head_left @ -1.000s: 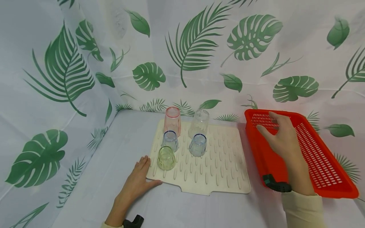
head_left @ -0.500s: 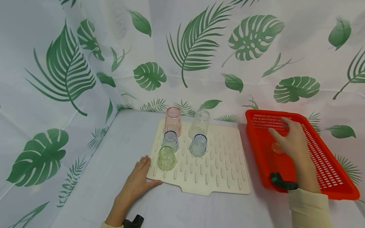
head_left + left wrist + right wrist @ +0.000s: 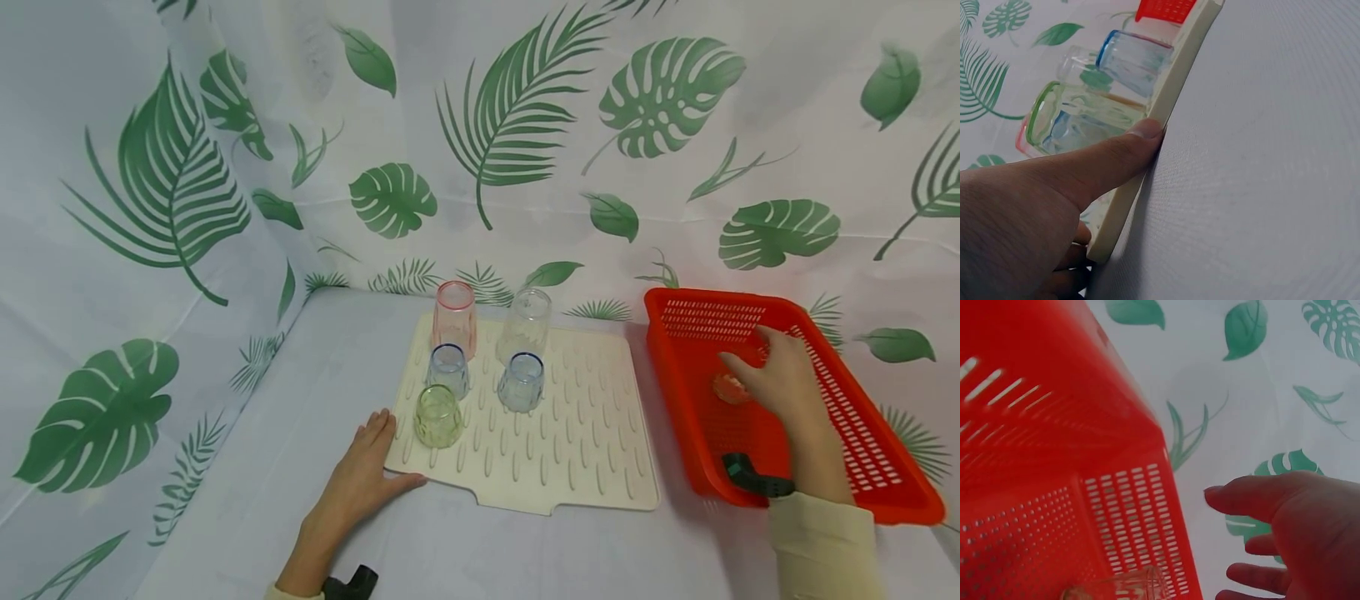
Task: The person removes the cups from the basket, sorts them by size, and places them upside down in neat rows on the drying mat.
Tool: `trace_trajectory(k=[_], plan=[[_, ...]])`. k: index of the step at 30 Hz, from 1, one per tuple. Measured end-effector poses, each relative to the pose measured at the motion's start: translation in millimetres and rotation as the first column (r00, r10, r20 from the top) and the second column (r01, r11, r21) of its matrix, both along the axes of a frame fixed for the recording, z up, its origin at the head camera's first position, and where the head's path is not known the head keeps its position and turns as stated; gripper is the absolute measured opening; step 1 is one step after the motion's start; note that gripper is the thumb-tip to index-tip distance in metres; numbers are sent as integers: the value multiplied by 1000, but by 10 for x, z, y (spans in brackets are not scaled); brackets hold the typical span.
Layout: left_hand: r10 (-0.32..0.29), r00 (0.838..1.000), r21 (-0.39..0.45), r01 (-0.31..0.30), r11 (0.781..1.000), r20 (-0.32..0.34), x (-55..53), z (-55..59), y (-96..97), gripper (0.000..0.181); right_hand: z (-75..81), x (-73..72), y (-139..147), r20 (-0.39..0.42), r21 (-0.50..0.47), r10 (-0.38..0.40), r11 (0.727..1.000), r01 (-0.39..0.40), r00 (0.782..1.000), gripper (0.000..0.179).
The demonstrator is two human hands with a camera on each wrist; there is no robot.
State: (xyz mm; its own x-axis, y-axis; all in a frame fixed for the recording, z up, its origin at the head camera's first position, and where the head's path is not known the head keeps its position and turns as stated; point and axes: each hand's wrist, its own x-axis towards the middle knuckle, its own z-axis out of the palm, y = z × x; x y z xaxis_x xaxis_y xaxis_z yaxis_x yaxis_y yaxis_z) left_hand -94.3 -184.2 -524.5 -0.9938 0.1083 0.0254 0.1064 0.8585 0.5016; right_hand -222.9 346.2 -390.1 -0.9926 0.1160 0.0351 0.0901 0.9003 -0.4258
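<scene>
My left hand (image 3: 365,469) rests at the near left corner of a cream drying mat (image 3: 570,442). Its thumb (image 3: 1129,147) touches the mat's front edge, and the fingers lie along the left side. On the mat stand a green glass (image 3: 438,417), two blue-rimmed glasses (image 3: 448,372), a tall pink glass (image 3: 454,321) and a tall clear glass (image 3: 524,325). Over the red basket (image 3: 686,433) hovers my right hand (image 3: 787,379), thumb and fingers spread apart, holding nothing visible. A clear glass (image 3: 729,388) lies in the basket left of that hand; the right wrist view shows a glass (image 3: 1119,587) too.
The slotted basket stands right of the mat with raised walls around it. A white cloth with green leaves (image 3: 517,125) hangs behind, and pale cloth (image 3: 300,367) covers the table. Each wrist wears a black camera (image 3: 753,479).
My right hand has moved right and slightly nearer over the basket, uncovering the glass to its left. The left hand and the glasses on the mat stay put.
</scene>
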Motion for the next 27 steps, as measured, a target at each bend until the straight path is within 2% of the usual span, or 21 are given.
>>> trace_trajectory(k=[8, 15, 20, 27], plan=[[16, 1000, 24, -16, 1000, -4, 19, -9, 5, 108, -70, -7, 110, 125, 72, -48, 997, 39, 991, 101], [13, 1000, 22, -13, 1000, -15, 20, 3, 11, 107, -101, 6, 173, 216, 40, -61, 998, 54, 975, 110], [15, 1000, 20, -15, 1000, -7, 17, 4, 6, 107, -132, 30, 195, 233, -15, -29, 999, 33, 972, 114], [7, 1000, 21, -7, 1000, -13, 17, 12, 12, 106, -166, -4, 260, 235, -20, -26, 999, 32, 972, 118]])
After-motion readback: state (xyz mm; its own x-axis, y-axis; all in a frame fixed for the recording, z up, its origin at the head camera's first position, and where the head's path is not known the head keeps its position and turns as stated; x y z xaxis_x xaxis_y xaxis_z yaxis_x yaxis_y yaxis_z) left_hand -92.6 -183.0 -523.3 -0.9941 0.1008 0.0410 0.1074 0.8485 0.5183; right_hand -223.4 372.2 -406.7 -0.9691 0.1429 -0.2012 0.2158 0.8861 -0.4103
